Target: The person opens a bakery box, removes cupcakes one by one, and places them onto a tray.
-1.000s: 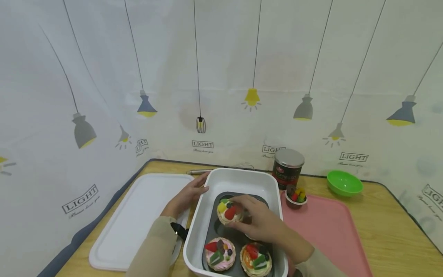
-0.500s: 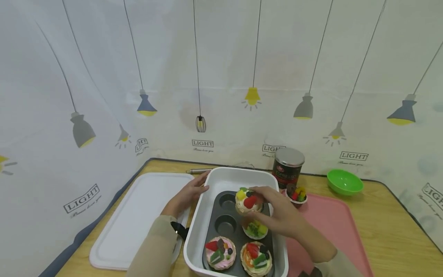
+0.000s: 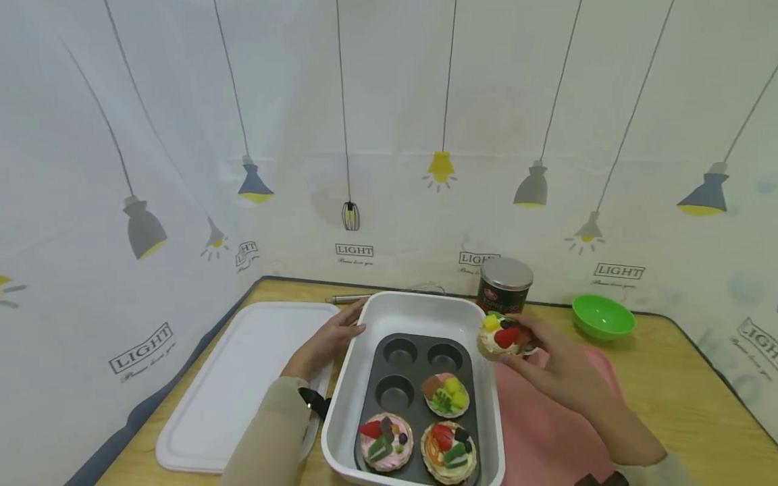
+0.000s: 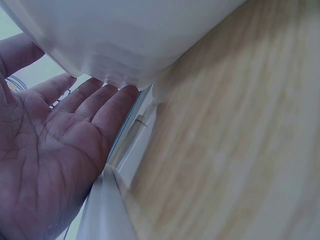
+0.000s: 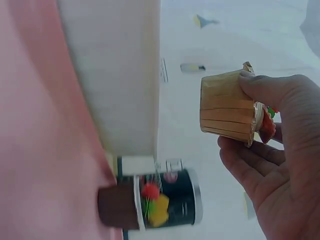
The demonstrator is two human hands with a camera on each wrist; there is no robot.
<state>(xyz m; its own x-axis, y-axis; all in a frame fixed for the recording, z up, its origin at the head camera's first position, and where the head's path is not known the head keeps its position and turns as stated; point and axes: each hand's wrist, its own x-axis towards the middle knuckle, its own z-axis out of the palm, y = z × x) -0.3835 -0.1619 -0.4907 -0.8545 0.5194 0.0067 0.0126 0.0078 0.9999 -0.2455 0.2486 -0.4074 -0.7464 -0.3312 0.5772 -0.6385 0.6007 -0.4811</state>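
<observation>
White tray [image 3: 225, 385]: flat on the table [image 3: 687, 398], furthest left.
Left hand [image 3: 328, 344]: fingers extended, touching the white box [image 3: 389, 317] from outside.
Muffin tin [image 3: 417, 368]: inside that box, bearing three cupcakes [image 3: 446, 397] (fruit-topped, every one).
Lifted cupcake [image 3: 500, 337]: in the air — by the box's right rim.
Right hand [image 3: 562, 368]: well apart from the left — pinching that lifted cupcake.
Green bowl [image 3: 604, 318]: rightmost.

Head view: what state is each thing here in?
Fruit cupcake: lifted, held in the right hand.
Muffin pan: three of six cups filled.
White bin: upright, open-topped, left hand touching its side.
Espresso tin: upright, lid on.
Green bowl: upright, open-topped.
White tray: lying flat, partly hidden.
Pink tray: lying flat, partly hidden.
Whisk: lying down, partly hidden.
</observation>
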